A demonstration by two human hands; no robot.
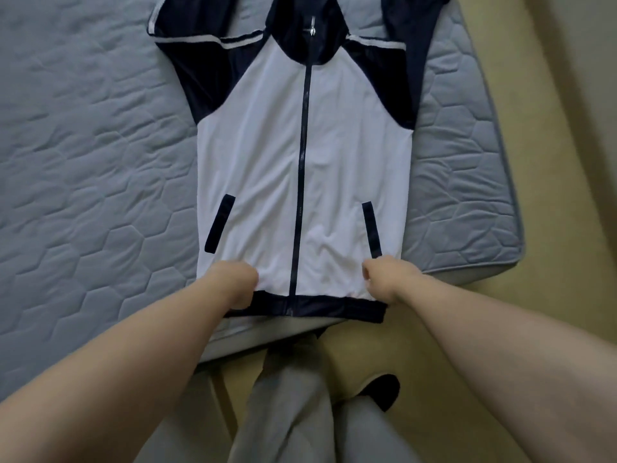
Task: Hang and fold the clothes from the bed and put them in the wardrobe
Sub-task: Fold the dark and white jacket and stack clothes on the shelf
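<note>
A white zip jacket (337,155) with navy shoulders, collar and hem lies flat on the grey quilted mattress (83,162), front up and zipped, sleeves folded behind it. Its navy hem reaches the mattress's near edge. My left hand (237,284) grips the lower left of the jacket just above the hem, fingers curled into the fabric. My right hand (384,279) grips the lower right by the pocket slit in the same way.
The mattress corner (494,248) ends at the right, with tan floor (534,162) beyond it. My grey trouser legs (287,412) and a dark shoe (382,390) stand on the floor at the bed's near edge.
</note>
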